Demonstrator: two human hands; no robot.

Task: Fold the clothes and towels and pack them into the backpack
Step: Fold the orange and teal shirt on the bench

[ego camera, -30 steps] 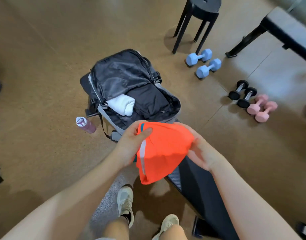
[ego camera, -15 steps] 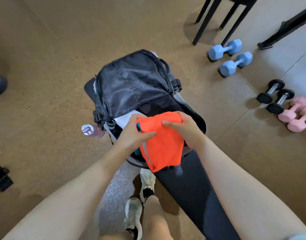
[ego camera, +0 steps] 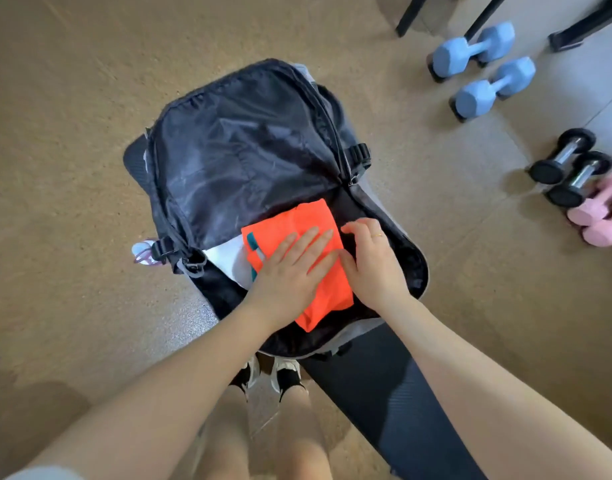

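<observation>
Since half a second earlier, both hands had lowered the folded orange garment into the open backpack. From the head view, the left hand lay flat on it, fingers straight, pressing down; the right hand tucked its right edge, fingers bent, gripping nothing plainly. A white towel was already packed at its left. No unpacked clothes showed, so packing seemed nearly done; zipping remained.

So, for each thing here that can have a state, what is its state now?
Black fabric backpack: unzipped, flap open.
Folded orange garment: inside backpack.
White towel: inside, partly covered.
Left hand: flat, pressing the garment.
Right hand: fingers curled at the garment's edge.
</observation>
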